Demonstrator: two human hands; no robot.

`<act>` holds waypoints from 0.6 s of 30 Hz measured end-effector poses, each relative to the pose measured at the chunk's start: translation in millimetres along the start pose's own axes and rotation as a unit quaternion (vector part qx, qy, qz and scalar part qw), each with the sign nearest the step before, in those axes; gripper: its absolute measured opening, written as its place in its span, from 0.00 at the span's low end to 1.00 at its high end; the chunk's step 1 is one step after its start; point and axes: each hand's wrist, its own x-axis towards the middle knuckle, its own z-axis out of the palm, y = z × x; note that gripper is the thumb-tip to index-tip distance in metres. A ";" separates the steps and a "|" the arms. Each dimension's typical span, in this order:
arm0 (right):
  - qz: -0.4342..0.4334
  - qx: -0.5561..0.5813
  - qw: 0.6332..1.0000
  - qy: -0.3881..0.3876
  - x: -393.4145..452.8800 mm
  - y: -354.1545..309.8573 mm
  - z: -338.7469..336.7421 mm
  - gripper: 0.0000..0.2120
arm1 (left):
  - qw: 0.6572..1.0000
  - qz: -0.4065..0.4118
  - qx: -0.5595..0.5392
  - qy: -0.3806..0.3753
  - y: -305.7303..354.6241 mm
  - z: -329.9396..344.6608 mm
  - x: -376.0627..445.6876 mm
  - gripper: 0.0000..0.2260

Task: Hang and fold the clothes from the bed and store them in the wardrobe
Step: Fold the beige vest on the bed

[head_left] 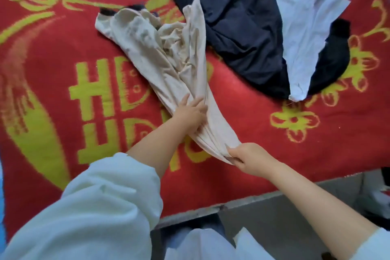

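On bed blanket [316, 82]: beige garment [147, 48] bunched, near end pinched by right hand [249, 157], midsection pressed by left hand [190, 113], fingers straight. Navy garment [238, 17], white shirt [301, 6] untouched. Wardrobe unseen; 0 stored, judging so.

We're looking down at a red blanket [52, 53] with yellow-green patterns covering the bed. Our right hand [249, 157] is pinching the near end of a bunched beige garment [160, 55]; our left hand [191, 113] is pressing on it midway, fingers spread. A dark navy garment [238, 27] is lying beyond, touching a white garment [301, 27] that is overlapping it.
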 end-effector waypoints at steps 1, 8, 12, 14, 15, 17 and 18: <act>0.019 0.028 0.999 -0.024 -13.9 4.0 -3.8 0.14 | 0.999 0.002 0.036 -0.035 9.8 -5.3 -3.0 0.17; 0.139 0.355 0.909 0.169 -96.3 14.6 -67.4 0.16 | 0.974 0.142 -0.155 0.084 28.9 -86.0 -66.4 0.11; 0.108 0.594 0.753 0.263 -102.4 -7.7 -108.9 0.05 | 0.953 0.112 -0.262 0.103 33.6 -131.9 -116.8 0.07; 0.072 0.629 0.716 0.293 -107.1 -16.8 -132.1 0.09 | 0.958 0.104 -0.245 0.107 38.0 -147.1 -138.3 0.09; 0.052 0.634 0.709 0.304 -112.0 -21.5 -143.2 0.10 | 0.953 0.111 -0.251 0.126 38.6 -152.3 -147.8 0.10; -0.003 0.642 0.696 0.323 -123.6 -28.7 -165.1 0.10 | 0.932 0.124 -0.293 0.171 38.8 -164.9 -165.9 0.11; -0.035 0.645 0.689 0.330 -129.7 -31.3 -175.2 0.09 | 0.920 0.128 -0.316 0.194 39.7 -172.4 -175.3 0.12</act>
